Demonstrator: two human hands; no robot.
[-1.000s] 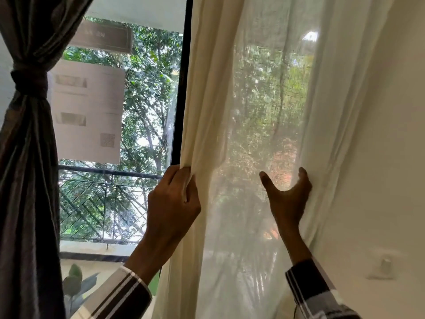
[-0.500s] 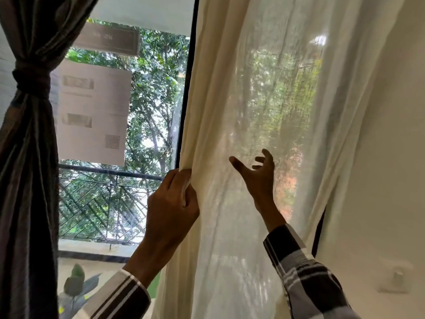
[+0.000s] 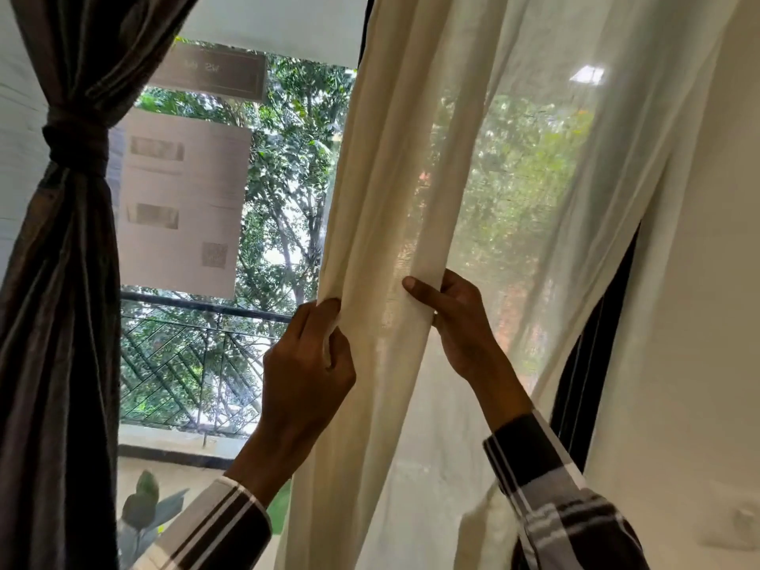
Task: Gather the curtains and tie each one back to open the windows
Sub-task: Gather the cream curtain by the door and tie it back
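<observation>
A sheer cream curtain (image 3: 514, 166) hangs over the right window pane, with its left part bunched into a thick fold (image 3: 382, 240). My left hand (image 3: 308, 368) grips the left edge of that fold. On the fold's right side, my right hand (image 3: 456, 322) pinches the fabric with thumb in front and fingers behind. A dark brown curtain (image 3: 61, 281) at the far left is gathered and knotted with a tie-back (image 3: 76, 141).
The left pane (image 3: 279, 199) is uncovered, showing trees, a balcony railing (image 3: 197, 355) and paper notices (image 3: 181, 199) on the glass. A black window frame (image 3: 588, 355) shows behind the cream curtain's lifted right edge. A cream wall (image 3: 707, 322) with a switch plate (image 3: 740, 524) stands at the right.
My right hand left the curtain's right edge, swept left across the fabric and closed on it beside my left hand. The cream curtain is now more bunched, baring the black frame.
</observation>
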